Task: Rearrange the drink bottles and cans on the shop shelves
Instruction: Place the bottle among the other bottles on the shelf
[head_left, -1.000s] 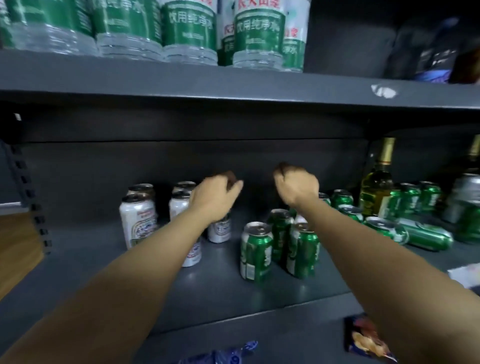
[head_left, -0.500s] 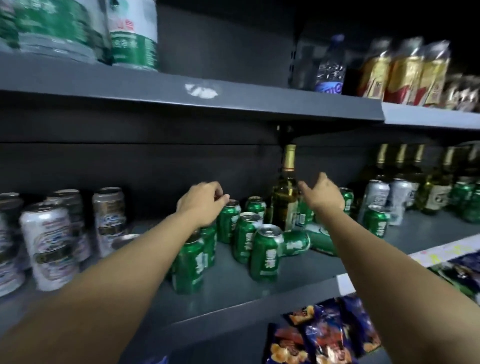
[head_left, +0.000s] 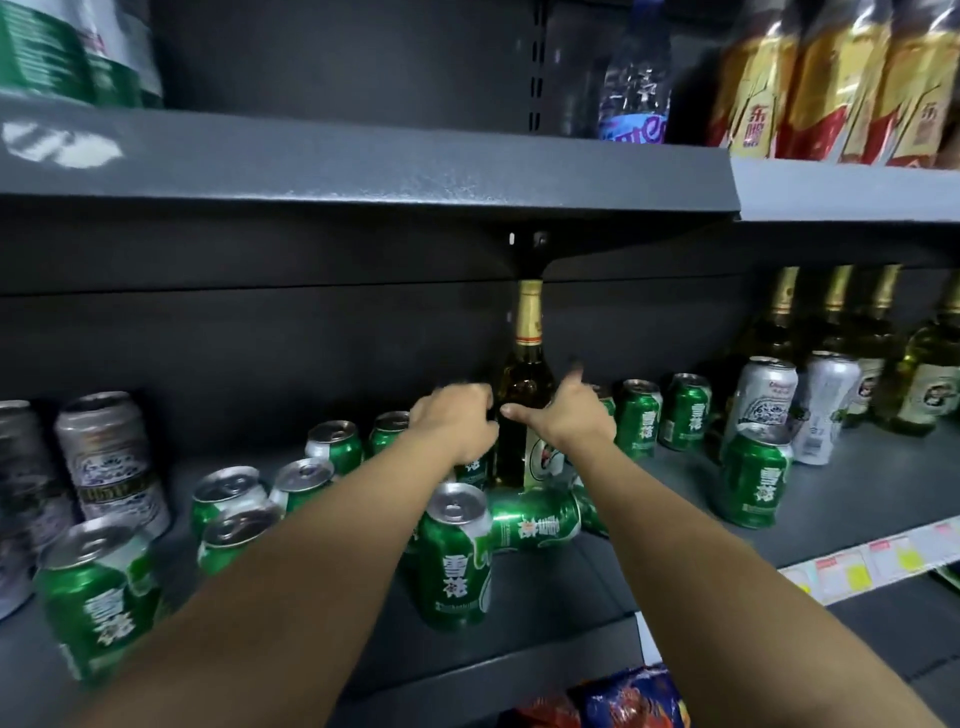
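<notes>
**Both hands at the gold-necked bottle, middle shelf**

Your left hand (head_left: 457, 423) and right hand (head_left: 574, 418) reach together toward the upright glass bottle (head_left: 524, 384) with gold foil on its neck, standing near the back of the dark grey shelf (head_left: 519, 670).

- Left hand: at the bottle's 9 o'clock, fingers curled at the glass. Motion blur hides whether the grip is truly clamped on it; cannot tell.
- Right hand: at the bottle's 3 o'clock, thumb stretched across to the glass, forefinger raised, grip apart.
- Bottle: its base sits just behind a green can lying on its side (head_left: 535, 522), at the bottle's 6 o'clock.
- An upright green can (head_left: 456, 556) stands at the front, touching the fallen one's end.
- More green cans, loosely grouped, toward 8 o'clock; the nearest (head_left: 98, 597) leans at the shelf's front left.
- Silver cans (head_left: 111, 462) stand at 9 o'clock, far left.
- At 3 o'clock: green cans (head_left: 639, 418), two silver cans (head_left: 763, 400), then a row of gold-necked bottles (head_left: 779, 332) on the neighbouring shelf.
- At 12 o'clock, on the upper shelf (head_left: 363, 166): a clear water bottle (head_left: 636, 78) and yellow-and-red packs (head_left: 831, 78) at 1 o'clock.
- Snack packets (head_left: 628, 696) lie below, at 5 o'clock.
</notes>
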